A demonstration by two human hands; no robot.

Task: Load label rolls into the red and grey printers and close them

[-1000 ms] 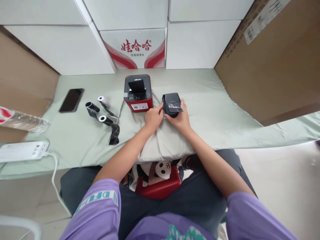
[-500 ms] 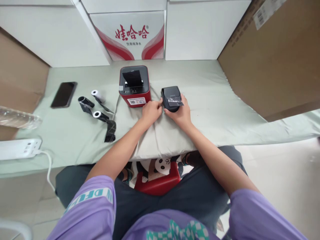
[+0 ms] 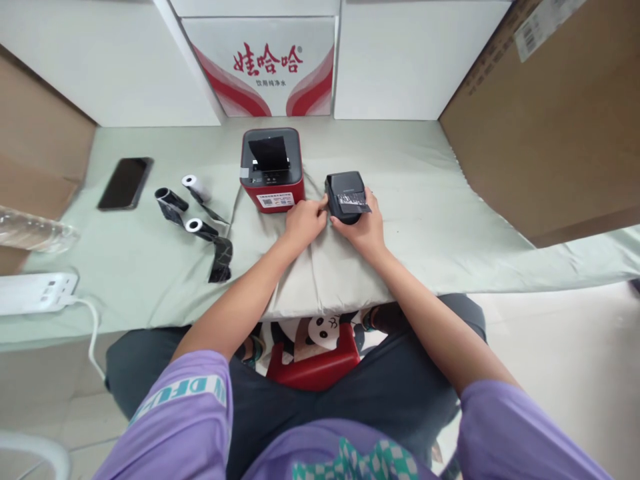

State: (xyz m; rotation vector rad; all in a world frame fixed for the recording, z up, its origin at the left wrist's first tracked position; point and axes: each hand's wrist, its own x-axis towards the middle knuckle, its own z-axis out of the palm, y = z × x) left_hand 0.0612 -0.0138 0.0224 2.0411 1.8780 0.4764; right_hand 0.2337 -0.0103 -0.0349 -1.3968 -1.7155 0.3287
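A small black portable label printer (image 3: 345,183) rests on the cloth-covered table, with a dark printed strip (image 3: 353,203) lying over its near face. My right hand (image 3: 367,227) is wrapped around its right and near sides, thumb in front. At its left side is my left hand (image 3: 306,220), fingers curled in, the index fingertip touching the printer's edge; nothing shows inside that hand. Just beyond my left hand stands a red printer with a black top (image 3: 274,175), and a dark strip (image 3: 270,153) sticks up from its slot.
Several rolls of dark label tape (image 3: 203,229), some partly unrolled, lie left of the red printer. A phone (image 3: 126,183) and a white power strip (image 3: 37,293) are farther left. White boxes (image 3: 387,67) line the back; a large cardboard box (image 3: 550,127) stands at the right.
Both hands keep the same hold at the black printer. The whole view has shifted slightly; nothing on the table has visibly moved.
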